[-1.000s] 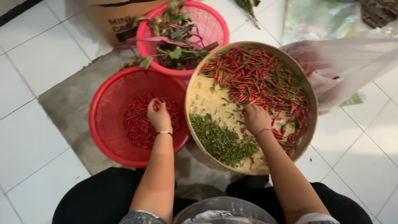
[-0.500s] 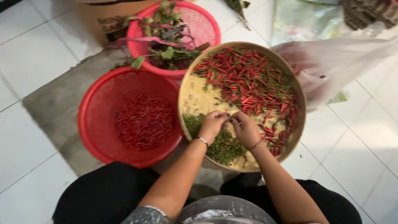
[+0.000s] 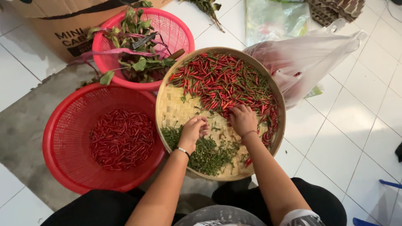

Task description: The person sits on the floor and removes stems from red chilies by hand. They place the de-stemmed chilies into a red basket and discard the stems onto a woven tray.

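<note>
A round woven bamboo tray (image 3: 171, 113) holds a heap of red chillies with green stems (image 3: 222, 83) at its far side and a pile of plucked green stems (image 3: 207, 152) at its near side. My left hand (image 3: 193, 129) hovers over the tray's middle with fingers curled, just above the stem pile; whether it holds anything is hidden. My right hand (image 3: 243, 119) rests at the near edge of the chilli heap, fingers bent down into the chillies. The two hands are close together. To the left stands a red plastic basket (image 3: 63, 138) with stemless red chillies (image 3: 121, 138).
A pink plastic basket (image 3: 180, 29) with leafy green scraps stands at the back. A cardboard box (image 3: 50, 25) lies behind it. A translucent plastic bag (image 3: 310, 58) lies right of the tray. The floor is white tile, with a grey mat (image 3: 25, 125) under the baskets.
A second ago my left hand was over the red basket; it has come back to the tray. Both hands now work side by side at the chilli heap's edge.
</note>
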